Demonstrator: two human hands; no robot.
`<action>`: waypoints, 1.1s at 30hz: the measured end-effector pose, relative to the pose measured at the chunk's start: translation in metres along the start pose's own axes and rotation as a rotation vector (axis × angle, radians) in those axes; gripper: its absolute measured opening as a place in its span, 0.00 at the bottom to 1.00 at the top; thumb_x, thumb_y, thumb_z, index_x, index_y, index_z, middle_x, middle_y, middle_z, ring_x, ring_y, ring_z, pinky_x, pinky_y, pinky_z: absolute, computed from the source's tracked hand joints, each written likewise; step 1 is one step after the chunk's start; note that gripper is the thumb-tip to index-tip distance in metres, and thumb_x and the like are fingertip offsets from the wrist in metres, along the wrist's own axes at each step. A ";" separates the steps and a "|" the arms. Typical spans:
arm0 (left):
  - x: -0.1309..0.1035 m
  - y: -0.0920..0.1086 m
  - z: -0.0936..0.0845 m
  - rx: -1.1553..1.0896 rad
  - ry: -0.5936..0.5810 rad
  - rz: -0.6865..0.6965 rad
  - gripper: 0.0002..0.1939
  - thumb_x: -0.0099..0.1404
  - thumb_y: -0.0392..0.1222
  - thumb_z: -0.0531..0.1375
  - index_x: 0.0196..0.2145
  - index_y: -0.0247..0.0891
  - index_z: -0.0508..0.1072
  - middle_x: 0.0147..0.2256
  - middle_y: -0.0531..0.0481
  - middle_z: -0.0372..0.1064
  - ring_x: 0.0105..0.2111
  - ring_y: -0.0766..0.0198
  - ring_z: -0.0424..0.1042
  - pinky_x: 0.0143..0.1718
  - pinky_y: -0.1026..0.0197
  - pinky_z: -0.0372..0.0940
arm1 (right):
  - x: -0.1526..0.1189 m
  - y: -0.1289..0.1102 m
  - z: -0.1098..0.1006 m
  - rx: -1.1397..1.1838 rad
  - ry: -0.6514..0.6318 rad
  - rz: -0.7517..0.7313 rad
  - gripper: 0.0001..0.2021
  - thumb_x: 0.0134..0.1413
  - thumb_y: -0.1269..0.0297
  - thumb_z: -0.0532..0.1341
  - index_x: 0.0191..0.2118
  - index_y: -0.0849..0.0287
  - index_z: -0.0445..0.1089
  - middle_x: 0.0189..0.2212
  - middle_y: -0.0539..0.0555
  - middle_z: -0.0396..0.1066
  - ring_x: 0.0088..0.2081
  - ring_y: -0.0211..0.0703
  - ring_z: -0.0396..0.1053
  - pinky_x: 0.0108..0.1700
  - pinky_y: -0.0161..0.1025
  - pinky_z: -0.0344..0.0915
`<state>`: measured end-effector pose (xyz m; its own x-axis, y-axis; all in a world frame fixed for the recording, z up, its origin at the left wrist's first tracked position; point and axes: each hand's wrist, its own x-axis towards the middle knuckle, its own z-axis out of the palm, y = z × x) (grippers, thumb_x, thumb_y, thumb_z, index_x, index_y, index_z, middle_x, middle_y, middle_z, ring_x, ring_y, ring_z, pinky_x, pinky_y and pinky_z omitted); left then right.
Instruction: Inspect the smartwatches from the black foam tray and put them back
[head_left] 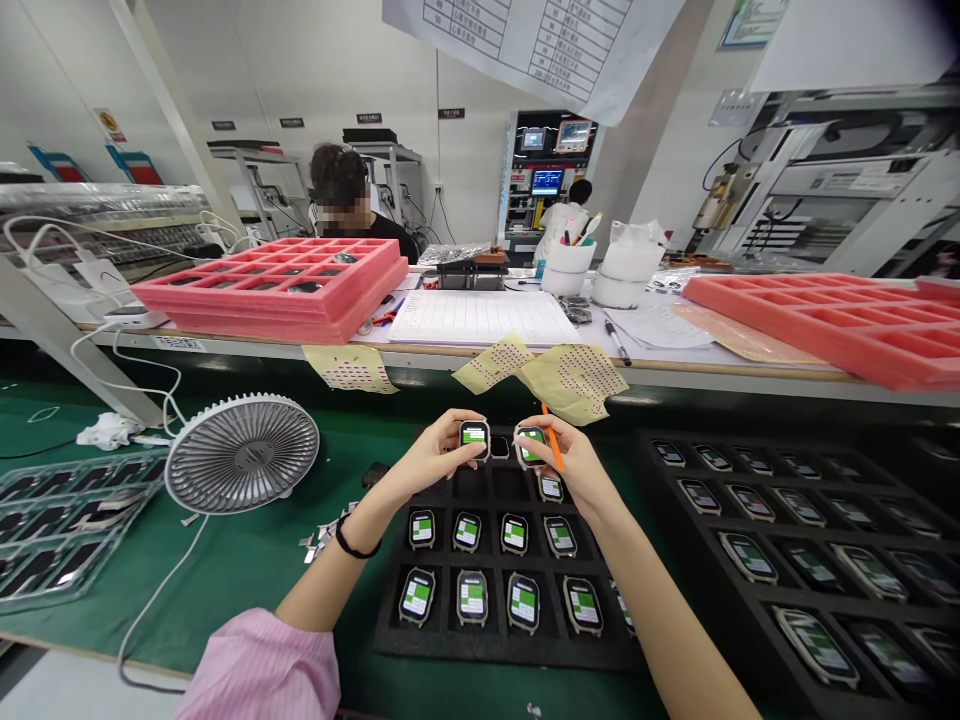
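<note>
My left hand point(448, 446) grips a smartwatch body point(474, 438) without a strap, its screen lit white and green. In my right hand point(564, 452) is a second watch body point(531, 444), with a similar lit screen. A thin orange stick point(552, 437) also lies between the fingers of that hand; its kind I cannot make out. Both hands are over the far rows of a black foam tray point(442, 645). Several lit watch bodies, one of them a near-row watch point(523, 602), sit in its pockets. Some far pockets are covered by my hands.
Another black tray point(720, 545) of watches lies at right. A grey fan point(244, 452) and clear plastic trays point(75, 520) are at left. The shelf ahead bears pink foam trays point(330, 302), a form point(484, 316) and a pen point(618, 342). Two people sit beyond.
</note>
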<state>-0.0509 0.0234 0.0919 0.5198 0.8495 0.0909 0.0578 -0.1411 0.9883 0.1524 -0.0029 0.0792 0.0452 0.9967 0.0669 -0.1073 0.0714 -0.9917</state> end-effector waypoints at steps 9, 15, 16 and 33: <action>0.002 -0.003 0.001 -0.024 -0.002 -0.017 0.22 0.60 0.50 0.62 0.48 0.37 0.64 0.40 0.46 0.67 0.31 0.67 0.70 0.17 0.72 0.54 | 0.004 0.002 -0.005 -0.065 0.018 0.089 0.21 0.36 0.49 0.70 0.30 0.61 0.71 0.22 0.48 0.64 0.20 0.32 0.59 0.17 0.29 0.54; 0.002 -0.005 0.000 -0.017 -0.005 -0.006 0.22 0.60 0.49 0.62 0.48 0.37 0.63 0.40 0.47 0.67 0.30 0.68 0.70 0.17 0.71 0.54 | 0.003 0.000 -0.005 -0.074 -0.086 0.064 0.18 0.45 0.49 0.65 0.34 0.59 0.72 0.27 0.49 0.65 0.21 0.31 0.59 0.17 0.28 0.53; 0.002 -0.005 0.000 -0.008 -0.008 -0.008 0.23 0.60 0.48 0.62 0.49 0.37 0.63 0.39 0.47 0.67 0.31 0.67 0.69 0.17 0.71 0.54 | 0.003 0.000 -0.004 -0.068 -0.096 0.060 0.18 0.45 0.49 0.65 0.35 0.59 0.72 0.27 0.49 0.65 0.20 0.31 0.59 0.16 0.29 0.52; -0.004 -0.003 0.015 0.372 0.064 0.185 0.23 0.56 0.43 0.65 0.49 0.40 0.66 0.49 0.45 0.66 0.29 0.68 0.65 0.26 0.66 0.59 | 0.000 0.014 0.011 -0.008 -0.170 0.094 0.22 0.52 0.47 0.60 0.45 0.59 0.69 0.24 0.51 0.69 0.23 0.39 0.70 0.16 0.29 0.55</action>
<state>-0.0406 0.0130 0.0867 0.4967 0.8208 0.2821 0.2786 -0.4585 0.8439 0.1401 -0.0018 0.0660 -0.1332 0.9911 -0.0088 -0.0947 -0.0216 -0.9953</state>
